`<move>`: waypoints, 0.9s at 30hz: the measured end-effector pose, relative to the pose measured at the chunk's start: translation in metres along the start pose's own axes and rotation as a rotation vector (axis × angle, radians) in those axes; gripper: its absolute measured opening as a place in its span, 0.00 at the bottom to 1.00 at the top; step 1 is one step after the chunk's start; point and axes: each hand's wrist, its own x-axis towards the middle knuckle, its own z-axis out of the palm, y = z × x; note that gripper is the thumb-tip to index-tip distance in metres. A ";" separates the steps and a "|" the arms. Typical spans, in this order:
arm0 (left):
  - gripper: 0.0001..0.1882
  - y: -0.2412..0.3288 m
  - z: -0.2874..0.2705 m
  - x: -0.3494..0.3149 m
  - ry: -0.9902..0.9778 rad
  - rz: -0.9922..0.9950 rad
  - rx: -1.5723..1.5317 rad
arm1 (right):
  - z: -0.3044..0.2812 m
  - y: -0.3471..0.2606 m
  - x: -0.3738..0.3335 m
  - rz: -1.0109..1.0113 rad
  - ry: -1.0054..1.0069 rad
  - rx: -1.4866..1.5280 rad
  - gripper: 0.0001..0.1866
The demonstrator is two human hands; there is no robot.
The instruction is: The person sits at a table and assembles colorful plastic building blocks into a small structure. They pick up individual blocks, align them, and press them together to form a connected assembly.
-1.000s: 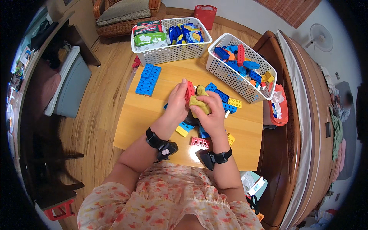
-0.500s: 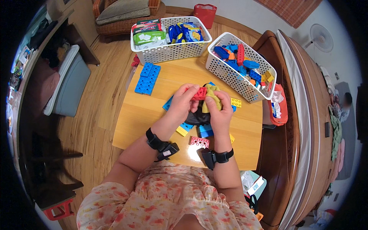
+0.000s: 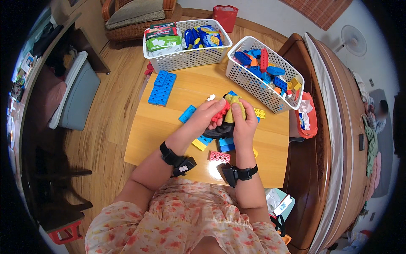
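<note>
Over the middle of the table, my left hand [image 3: 204, 117] grips a red toy brick [image 3: 221, 113], its studs showing. My right hand [image 3: 243, 122] pinches a bunched yellow cloth [image 3: 232, 111] against the brick's right side. Beneath both hands lies a dark item [image 3: 216, 131], mostly covered, so its kind is unclear. Around it sit a blue brick [image 3: 187, 113], a yellow brick [image 3: 199, 144], blue bricks [image 3: 226, 144] and a yellow studded brick [image 3: 260, 113]. Closer to me is a pink-red brick [image 3: 219, 157]. A blue studded plate [image 3: 160, 96] lies at the table's far left.
A white basket of packets [image 3: 190, 59] stands at the table's far edge. Another white basket [image 3: 253, 84], filled with toy bricks, is at the far right. A red bag [image 3: 310, 120] hangs beyond the right edge, near a brown wooden bed frame [image 3: 306, 169]. Wooden table [image 3: 148, 139] surrounds the bricks.
My left hand has turned the red brick, tilting it and lowering it slightly, so its studded face shows more. My right hand keeps the yellow cloth against it.
</note>
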 end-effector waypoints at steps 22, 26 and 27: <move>0.21 -0.008 0.009 0.004 0.290 0.082 -0.025 | 0.007 -0.013 -0.004 -0.411 -0.137 -0.429 0.11; 0.24 -0.008 0.002 0.004 0.204 0.127 -0.109 | 0.005 -0.012 -0.002 -0.382 -0.109 -0.460 0.10; 0.24 -0.008 0.000 0.005 0.158 0.128 -0.180 | 0.003 -0.009 0.000 -0.382 -0.095 -0.482 0.10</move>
